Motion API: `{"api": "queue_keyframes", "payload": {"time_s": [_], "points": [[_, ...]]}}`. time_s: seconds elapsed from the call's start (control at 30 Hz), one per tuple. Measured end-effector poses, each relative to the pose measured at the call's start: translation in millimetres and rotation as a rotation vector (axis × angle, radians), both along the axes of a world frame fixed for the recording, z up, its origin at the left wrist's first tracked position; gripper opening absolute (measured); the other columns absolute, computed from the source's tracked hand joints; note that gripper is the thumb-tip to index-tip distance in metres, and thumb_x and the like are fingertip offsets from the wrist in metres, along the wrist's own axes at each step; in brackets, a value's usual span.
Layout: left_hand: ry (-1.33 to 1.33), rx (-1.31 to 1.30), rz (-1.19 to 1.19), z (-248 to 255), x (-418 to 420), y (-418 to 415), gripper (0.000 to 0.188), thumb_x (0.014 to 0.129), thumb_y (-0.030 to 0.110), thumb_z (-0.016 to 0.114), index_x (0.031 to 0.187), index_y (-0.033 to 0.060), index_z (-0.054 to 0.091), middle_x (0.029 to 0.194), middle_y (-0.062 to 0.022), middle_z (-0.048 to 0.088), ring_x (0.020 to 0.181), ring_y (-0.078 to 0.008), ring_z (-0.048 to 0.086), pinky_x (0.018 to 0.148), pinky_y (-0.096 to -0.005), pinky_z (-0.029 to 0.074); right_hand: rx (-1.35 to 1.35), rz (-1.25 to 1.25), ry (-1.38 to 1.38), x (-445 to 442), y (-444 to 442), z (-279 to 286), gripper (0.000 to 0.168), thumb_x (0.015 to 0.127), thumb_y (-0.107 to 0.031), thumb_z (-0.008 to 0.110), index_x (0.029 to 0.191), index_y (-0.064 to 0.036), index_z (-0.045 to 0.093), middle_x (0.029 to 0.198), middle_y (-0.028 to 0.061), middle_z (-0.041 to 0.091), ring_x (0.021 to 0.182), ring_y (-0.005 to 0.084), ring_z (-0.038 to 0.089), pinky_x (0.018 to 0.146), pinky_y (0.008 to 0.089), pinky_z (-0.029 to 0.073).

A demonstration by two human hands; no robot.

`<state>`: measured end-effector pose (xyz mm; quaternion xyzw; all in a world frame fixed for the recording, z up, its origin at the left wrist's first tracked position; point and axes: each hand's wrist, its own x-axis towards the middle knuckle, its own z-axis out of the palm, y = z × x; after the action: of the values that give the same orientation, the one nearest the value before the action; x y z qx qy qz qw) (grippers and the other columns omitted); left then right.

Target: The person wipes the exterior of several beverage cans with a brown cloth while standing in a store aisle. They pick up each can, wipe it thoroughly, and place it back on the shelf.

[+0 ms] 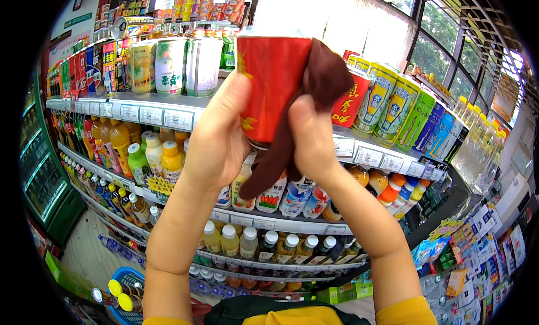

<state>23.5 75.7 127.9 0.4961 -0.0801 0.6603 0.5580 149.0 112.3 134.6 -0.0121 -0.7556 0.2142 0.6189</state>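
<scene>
Raised before the drinks shelf is a red can (271, 85) with a metal rim and yellow markings. My left hand (221, 135) grips it from the left, thumb along its side. My right hand (313, 135) clutches a dark brown cloth (330, 74), pressed against the can's right side. One end of that cloth bunches above the right hand, and another hangs below the can. Behind them runs the top shelf edge (168, 118) with price tags. A red carton (351, 99) stands on it just right of the cloth, and white cans (204, 68) stand to the left.
Several bottles (248, 241) fill the lower shelves. A can (132, 27) lies on its side atop others at upper left. At lower left, a blue plastic basket (126, 274) holds jars on the floor. A green-framed glass cooler (46, 173) stands far left; packaged goods (476, 249) crowd the right.
</scene>
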Motion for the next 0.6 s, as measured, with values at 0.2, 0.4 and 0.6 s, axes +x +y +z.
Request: {"api": "queue_keyframes", "payload": {"time_s": [0.2,0.4,0.6], "points": [[0.070,0.029,0.262,-11,13,-1,0.055,0.100,0.044,0.027,0.135,0.0024,0.037,0.134,-0.0118,0.046,0.122,-0.0215,0.046,0.105,-0.0369,0.035,0.312,-0.296,-0.185,11,-13,-6,0.036,0.080,-0.017,0.068,0.110,-0.001,0.057,0.111,0.0126,0.058,0.104,0.0288,0.055,0.095,0.0381,0.038],[0.189,0.029,0.209,-8,11,-12,0.075,0.090,0.062,0.039,0.133,0.0000,0.038,0.129,-0.0091,0.049,0.115,-0.0149,0.049,0.097,-0.0309,0.041,-0.069,0.054,-0.177,19,-31,21,0.036,0.089,-0.015,0.058,0.121,-0.002,0.048,0.111,0.0051,0.055,0.101,0.0143,0.051,0.088,0.0294,0.041],[0.268,0.043,0.434,-11,15,-18,0.061,0.094,0.055,0.040,0.119,0.0001,0.046,0.112,-0.0057,0.055,0.099,-0.0119,0.052,0.090,-0.0268,0.042,-0.286,0.210,0.061,15,-43,20,0.018,0.093,-0.015,0.052,0.106,-0.004,0.053,0.093,-0.0019,0.055,0.084,0.0053,0.050,0.074,0.0226,0.042]]}}
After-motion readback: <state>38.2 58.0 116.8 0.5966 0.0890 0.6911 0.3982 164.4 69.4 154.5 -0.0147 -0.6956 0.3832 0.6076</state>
